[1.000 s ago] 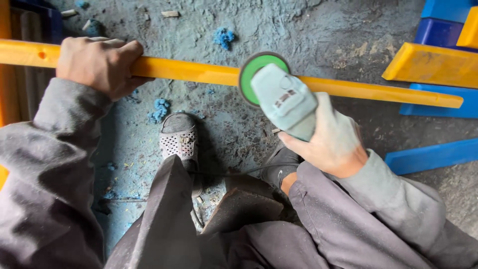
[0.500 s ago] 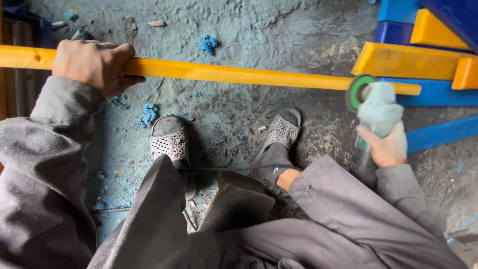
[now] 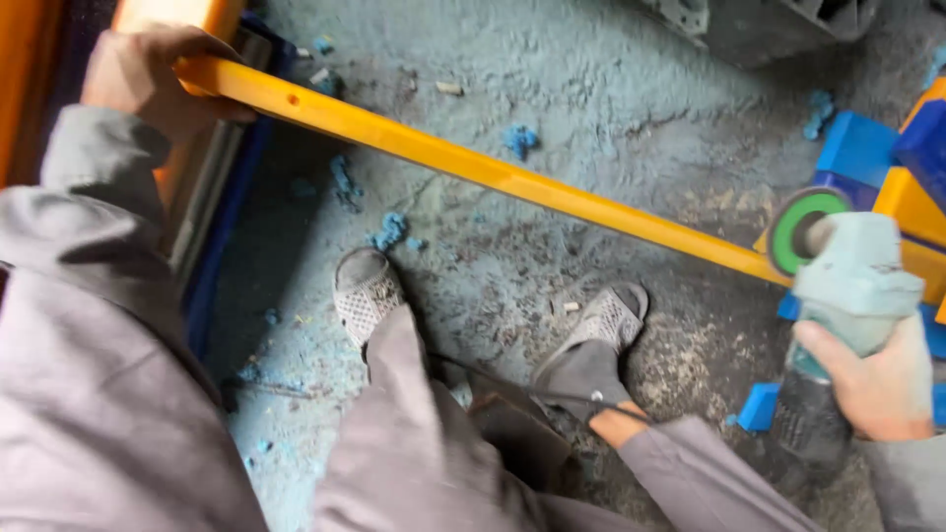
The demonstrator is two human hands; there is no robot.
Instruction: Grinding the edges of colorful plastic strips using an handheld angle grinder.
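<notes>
On a dusty grey concrete floor (image 3: 611, 108) scattered with blue shavings (image 3: 392, 231), a person seen from above, from their own head, works on a long yellow bar (image 3: 473, 166). The bar runs at a slant from the upper left of the view down to the right. The left hand (image 3: 148, 79) is closed around the bar's upper left end, fingers wrapped over the top, with a grey sleeve (image 3: 108, 296) running down from the wrist. The right hand (image 3: 877, 379), at the lower right edge, is closed around the dark handle of a pale green angle grinder (image 3: 847, 305). The grinder points upward, and its round green disc (image 3: 803, 229) sits right at the bar's lower right end; whether disc and bar actually touch cannot be told. Below the bar, well apart from it, the person's two feet rest on the floor in worn grey mesh slippers, the left slipper (image 3: 365, 296) near the middle of the view and the right slipper (image 3: 606, 320) a little further right, with grey trouser legs leading back toward the camera. Behind the grinder, at the right edge, lie blue and yellow painted metal pieces (image 3: 867, 148) stacked together. At the upper left, beside the left hand, stands an orange frame (image 3: 30, 79).
</notes>
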